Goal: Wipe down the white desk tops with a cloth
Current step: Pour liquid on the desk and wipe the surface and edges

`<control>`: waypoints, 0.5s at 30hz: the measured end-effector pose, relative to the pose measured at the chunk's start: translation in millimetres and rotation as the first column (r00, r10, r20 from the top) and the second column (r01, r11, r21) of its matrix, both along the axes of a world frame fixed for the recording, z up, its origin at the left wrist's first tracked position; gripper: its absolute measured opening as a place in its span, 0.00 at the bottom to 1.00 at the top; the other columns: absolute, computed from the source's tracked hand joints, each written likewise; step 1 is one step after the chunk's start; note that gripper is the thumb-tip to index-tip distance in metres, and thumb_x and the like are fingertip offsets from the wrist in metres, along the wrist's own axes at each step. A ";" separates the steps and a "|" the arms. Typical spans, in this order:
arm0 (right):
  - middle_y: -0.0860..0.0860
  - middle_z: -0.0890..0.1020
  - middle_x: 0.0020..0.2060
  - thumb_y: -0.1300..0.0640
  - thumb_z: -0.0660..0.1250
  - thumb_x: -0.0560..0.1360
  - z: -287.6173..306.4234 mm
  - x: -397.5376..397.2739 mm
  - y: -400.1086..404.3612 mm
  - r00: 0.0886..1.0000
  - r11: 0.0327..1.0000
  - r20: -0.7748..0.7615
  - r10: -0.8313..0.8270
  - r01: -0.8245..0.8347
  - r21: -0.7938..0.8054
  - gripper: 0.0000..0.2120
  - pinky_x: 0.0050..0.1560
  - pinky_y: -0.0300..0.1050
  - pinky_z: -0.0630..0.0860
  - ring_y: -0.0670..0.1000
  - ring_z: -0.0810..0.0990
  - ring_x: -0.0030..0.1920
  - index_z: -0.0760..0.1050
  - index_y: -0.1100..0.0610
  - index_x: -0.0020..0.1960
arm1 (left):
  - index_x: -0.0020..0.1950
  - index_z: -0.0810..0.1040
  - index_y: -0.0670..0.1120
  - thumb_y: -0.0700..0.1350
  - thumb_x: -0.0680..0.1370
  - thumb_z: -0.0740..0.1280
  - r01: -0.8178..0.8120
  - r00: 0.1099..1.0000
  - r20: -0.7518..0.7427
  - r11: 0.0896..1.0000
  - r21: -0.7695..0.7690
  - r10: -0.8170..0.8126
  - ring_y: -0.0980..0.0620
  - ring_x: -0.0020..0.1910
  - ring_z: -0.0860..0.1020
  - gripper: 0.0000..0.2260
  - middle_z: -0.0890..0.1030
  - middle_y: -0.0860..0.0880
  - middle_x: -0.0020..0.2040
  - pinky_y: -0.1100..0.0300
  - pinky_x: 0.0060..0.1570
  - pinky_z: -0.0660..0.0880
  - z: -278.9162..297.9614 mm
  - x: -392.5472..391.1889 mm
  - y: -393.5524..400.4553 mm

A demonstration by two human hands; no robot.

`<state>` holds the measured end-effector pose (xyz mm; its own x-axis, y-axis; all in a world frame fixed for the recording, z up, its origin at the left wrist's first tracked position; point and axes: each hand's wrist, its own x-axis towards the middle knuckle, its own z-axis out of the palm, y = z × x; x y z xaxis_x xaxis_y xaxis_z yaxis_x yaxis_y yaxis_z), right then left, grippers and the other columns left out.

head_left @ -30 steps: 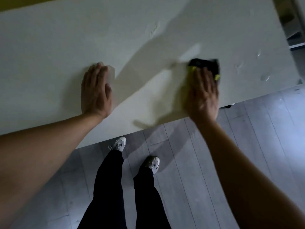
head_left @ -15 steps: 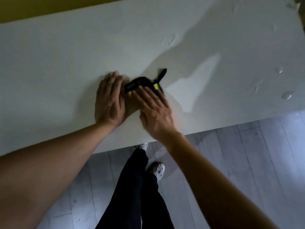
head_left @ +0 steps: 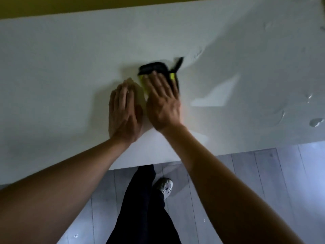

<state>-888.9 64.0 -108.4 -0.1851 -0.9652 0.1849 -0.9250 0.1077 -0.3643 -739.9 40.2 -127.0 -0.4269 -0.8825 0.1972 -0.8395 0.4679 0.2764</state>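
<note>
The white desk top (head_left: 61, 67) fills the upper part of the head view. A black and yellow cloth (head_left: 156, 69) lies bunched on it near the middle. My right hand (head_left: 162, 101) presses flat on the cloth, fingers covering its near half. My left hand (head_left: 124, 111) rests palm down on the bare desk just left of the right hand, holding nothing. Both forearms reach in from the bottom corners.
Water drops and wet streaks (head_left: 316, 122) shine on the desk's right side. The desk's near edge (head_left: 228, 148) runs across the frame above a grey plank floor (head_left: 263, 182). My dark trouser legs and a white shoe (head_left: 165, 187) stand below. A yellow wall (head_left: 52, 6) lies behind.
My right hand slid the cloth leftward across the desk from the right side until it came beside the left hand, then pushed it a little farther away. The left hand stayed planted.
</note>
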 end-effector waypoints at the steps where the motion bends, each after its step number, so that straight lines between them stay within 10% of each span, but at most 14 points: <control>1: 0.52 0.64 0.79 0.50 0.53 0.83 0.1 6.1 -1.4 0.998 0.998 -0.004 0.070 -0.070 -0.005 0.25 0.80 0.57 0.52 0.52 0.58 0.80 0.63 0.51 0.80 | 0.81 0.63 0.36 0.47 0.86 0.57 -0.014 1.000 0.012 1.000 -0.008 0.014 0.38 0.81 0.62 0.25 0.63 0.37 0.81 0.43 0.81 0.57 -0.7 0.3 0.1; 4: 0.54 0.70 0.76 0.53 0.60 0.82 -5.8 -26.0 -1.4 0.989 0.983 -0.007 0.146 -0.146 -0.115 0.23 0.77 0.60 0.59 0.55 0.65 0.78 0.69 0.54 0.76 | 0.75 0.70 0.37 0.46 0.82 0.60 0.001 1.000 -0.014 1.000 0.002 -0.001 0.35 0.74 0.69 0.23 0.71 0.36 0.75 0.42 0.75 0.64 8.7 -1.9 -9.7; 15: 0.56 0.64 0.78 0.51 0.52 0.79 -4.7 -135.5 -38.3 0.735 0.736 -0.043 -0.677 0.676 -0.041 0.30 0.79 0.60 0.52 0.57 0.60 0.79 0.62 0.56 0.80 | 0.84 0.58 0.45 0.49 0.83 0.52 0.030 0.996 0.086 0.999 0.032 -0.032 0.41 0.83 0.56 0.28 0.58 0.42 0.84 0.45 0.82 0.50 9.2 -23.1 -120.0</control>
<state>-1024.5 25.7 -113.2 -0.7774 -0.5844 0.2324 -0.6283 0.7051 -0.3288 -763.0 -79.8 -117.7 -0.4686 -0.8736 0.1313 -0.8461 0.4866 0.2175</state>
